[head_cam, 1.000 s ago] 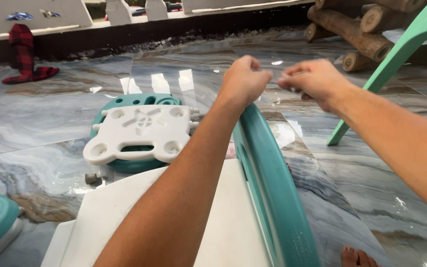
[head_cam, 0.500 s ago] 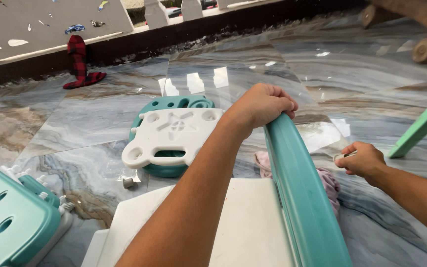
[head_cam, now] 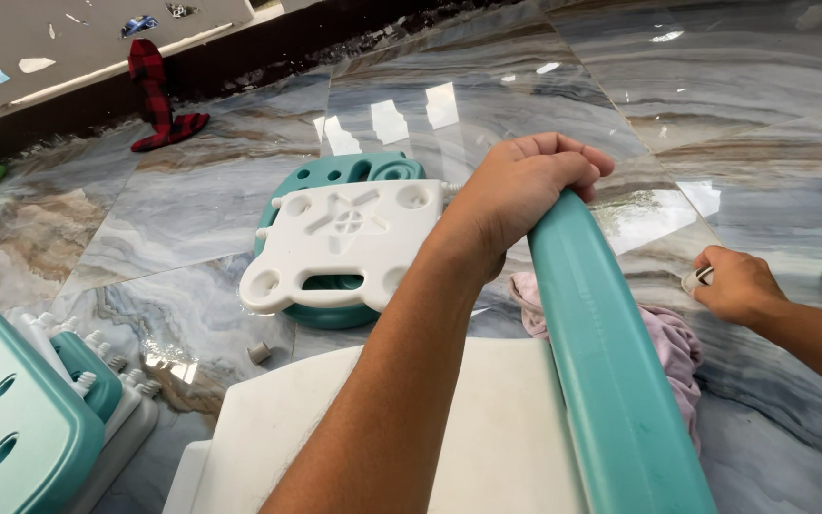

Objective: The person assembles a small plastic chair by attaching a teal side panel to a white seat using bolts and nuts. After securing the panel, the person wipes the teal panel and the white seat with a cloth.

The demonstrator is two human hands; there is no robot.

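Note:
My left hand (head_cam: 523, 186) is shut around the top end of a long teal plastic rail (head_cam: 601, 371) that rises along the right side of a white plastic panel (head_cam: 401, 438). My right hand (head_cam: 734, 284) rests low on the marble floor at the right, fingers closed on a small white and dark object (head_cam: 698, 278) that is mostly hidden. A pink cloth (head_cam: 668, 343) lies on the floor between the rail and my right hand.
A white plastic plate with a star pattern (head_cam: 349, 243) lies on a teal piece (head_cam: 354, 173) ahead. Teal and white toy parts (head_cam: 26, 414) sit at the lower left. A small grey cap (head_cam: 259, 352) lies on the floor. A red cloth (head_cam: 156, 100) lies by the far wall.
My right hand has dropped from beside the rail's top to the floor at the right and closed on a small object. My left hand has kept its grip. The view has tilted down.

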